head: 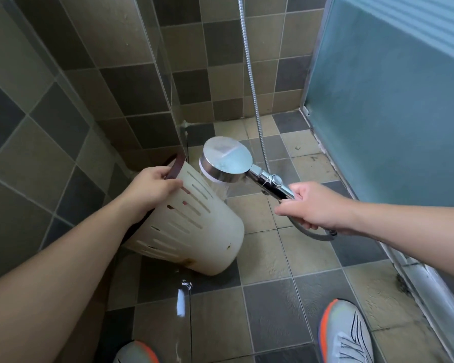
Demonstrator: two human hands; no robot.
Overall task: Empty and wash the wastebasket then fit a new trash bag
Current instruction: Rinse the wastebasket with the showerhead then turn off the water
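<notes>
1. The step in hand looks like the washing: the cream wastebasket [194,226] is tipped over, its bottom toward the camera and its open mouth turned away toward the wall corner, above the tiled floor [286,297].
2. The left hand [152,184] grips the dark rim band [174,167], fingers curled over the edge with the thumb on the slotted side. The basket hangs down and away from those fingers.
3. The right hand [312,208] has its fingers wrapped round the handle of the shower head [227,163]. The round head sits just beyond the fingertips, close beside the upper side of the basket, with spray falling from it past the basket wall.
4. To do this well, I would judge the spray should be turned into the mouth, not only down the outside, while the left hand rolls the rim so every slot gets rinsed.
5. A brownish stain [192,263] near the base probably needs direct water or a rub.
6. Keeping the mouth lower than the base should let dirty water drain; a puddle [182,299] lies on the floor below.
7. Count: one wastebasket, one shower head, one metal hose [249,61], two hands, two shoes [346,334]. No trash bag is in view.
</notes>
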